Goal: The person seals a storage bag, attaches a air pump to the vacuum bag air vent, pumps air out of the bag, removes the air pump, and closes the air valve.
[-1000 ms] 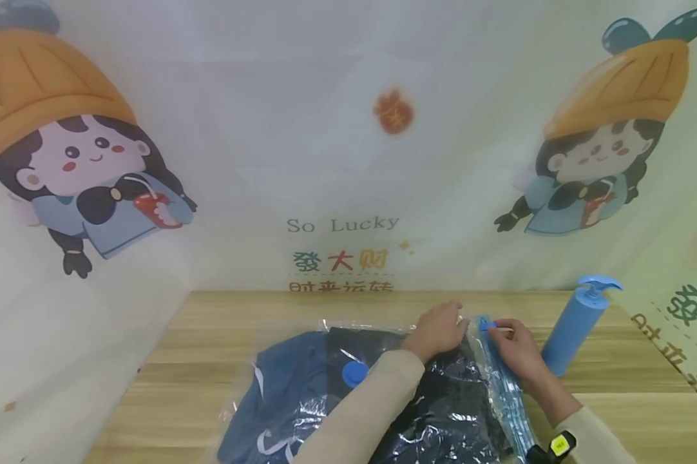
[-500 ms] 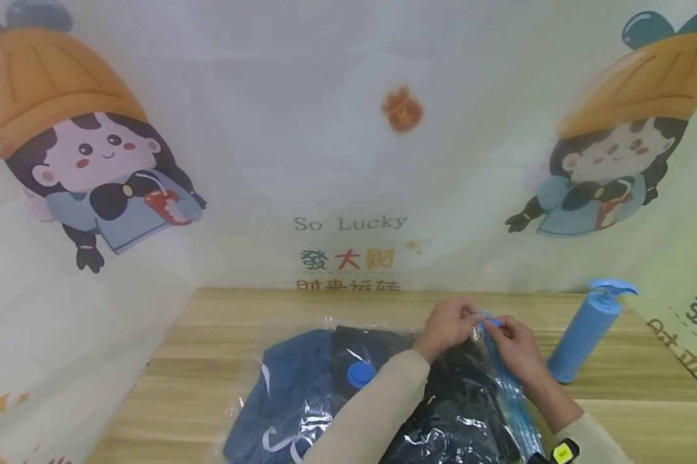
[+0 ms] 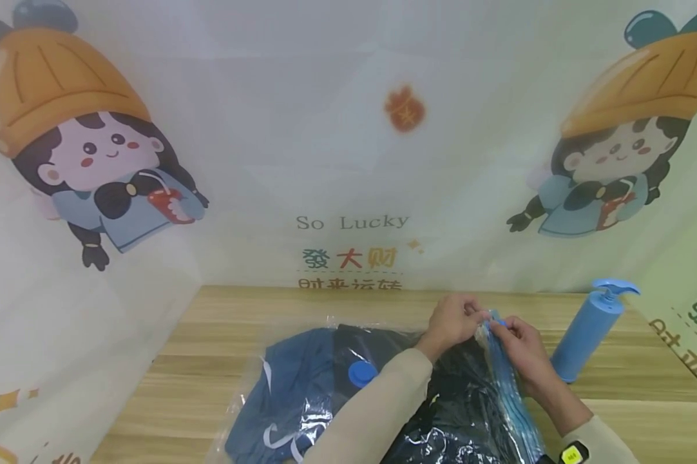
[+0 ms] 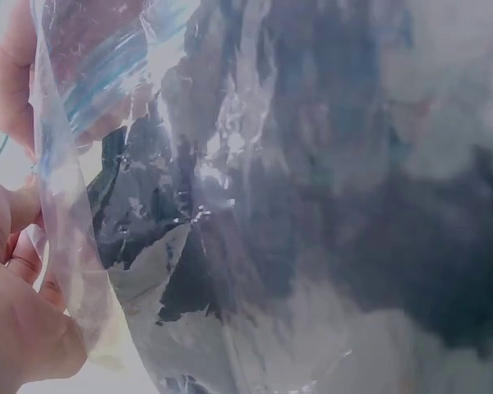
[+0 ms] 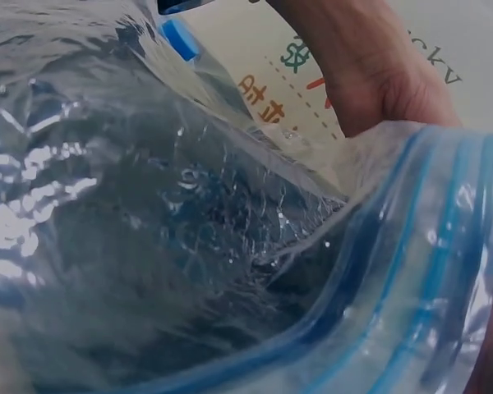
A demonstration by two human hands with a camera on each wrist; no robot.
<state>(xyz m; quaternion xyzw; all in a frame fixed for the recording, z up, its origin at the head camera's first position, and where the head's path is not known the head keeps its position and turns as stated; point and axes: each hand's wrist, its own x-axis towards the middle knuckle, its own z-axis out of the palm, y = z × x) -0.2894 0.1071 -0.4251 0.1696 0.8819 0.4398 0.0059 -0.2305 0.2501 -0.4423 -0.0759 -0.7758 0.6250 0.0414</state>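
Observation:
A clear vacuum storage bag (image 3: 293,393) lies on the table with dark and blue clothes inside. It has a round blue valve (image 3: 362,373). Along its right edge runs the blue-striped zip strip (image 3: 507,380), seen close up with its stripes (image 5: 419,238) in the right wrist view. At the strip's far end, my left hand (image 3: 454,320) pinches the bag's corner. My right hand (image 3: 522,348) pinches a small blue slider (image 3: 500,321) on the same end, partly hidden by the fingers. Clear film (image 4: 74,213) stands beside the fingers in the left wrist view.
A blue hand pump (image 3: 589,335) stands upright on the wooden table (image 3: 169,361), just right of my right hand. Behind the table hangs a printed cloth backdrop (image 3: 256,161), which also covers both sides.
My left hand has moved right from the bag's top onto the zip strip's far corner, close to my right hand. The right hand keeps its pinch on the slider. The head view has shifted slightly.

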